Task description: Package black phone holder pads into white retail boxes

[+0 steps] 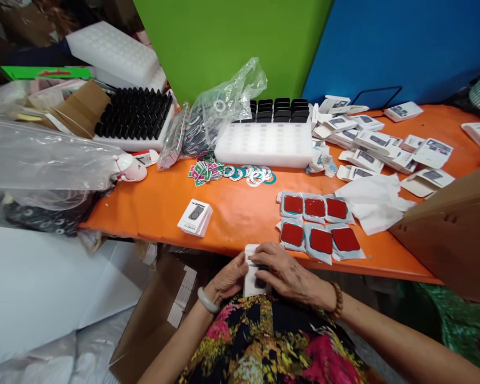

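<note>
In front of my lap, at the table's near edge, I hold a small white box (251,288) with a dark device printed on it. My left hand (231,273), with a pale bangle at the wrist, grips the box by its left side. My right hand (287,273), with a beaded bracelet, lies across the box from the right, fingers bent over its upper part and covering much of the print. Ahead and to the left on the table sits a short stack of similar white boxes (196,217), the top one marked MAGNETIC.
Red square pads (321,240) on backing film lie right of my hands on the orange table (152,209). Loose rings (256,176), a white foam tray (264,144) and scattered opened boxes (378,140) are farther back. Cartons stand at right (456,234) and below left (144,314).
</note>
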Tool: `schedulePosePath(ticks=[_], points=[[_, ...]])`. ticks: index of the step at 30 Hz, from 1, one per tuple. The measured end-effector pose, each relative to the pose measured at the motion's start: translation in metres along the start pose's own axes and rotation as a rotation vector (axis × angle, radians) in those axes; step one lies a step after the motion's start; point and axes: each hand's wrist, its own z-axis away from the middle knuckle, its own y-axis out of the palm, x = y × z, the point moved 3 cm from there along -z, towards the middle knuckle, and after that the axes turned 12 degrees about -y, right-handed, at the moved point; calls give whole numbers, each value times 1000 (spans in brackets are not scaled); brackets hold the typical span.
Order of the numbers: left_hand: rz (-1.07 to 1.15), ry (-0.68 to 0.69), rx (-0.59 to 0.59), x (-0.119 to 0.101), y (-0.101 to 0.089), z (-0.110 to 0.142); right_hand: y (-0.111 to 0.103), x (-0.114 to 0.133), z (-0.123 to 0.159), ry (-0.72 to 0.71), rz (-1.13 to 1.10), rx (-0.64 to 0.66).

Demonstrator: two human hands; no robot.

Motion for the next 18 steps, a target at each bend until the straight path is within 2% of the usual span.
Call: schedulePosePath(ticks=[3,7,9,12,15,18], points=[[-69,48,-58,-7,7,5,2,4,4,32,23,-35],[-146,319,-377,-18,11,16,1,2,3,95,-1,-80],[-250,387,-483,-20,13,21,2,1,3,112,-22,-110],[-399,368,-508,-22,16,26,4,0,6,132,-47,-215],[-419,348,-513,-24,13,29,5,-5,15,200,-76,-388],[-459,337,-516,-24,11,29,11,-9,24,274,-253,-472]])
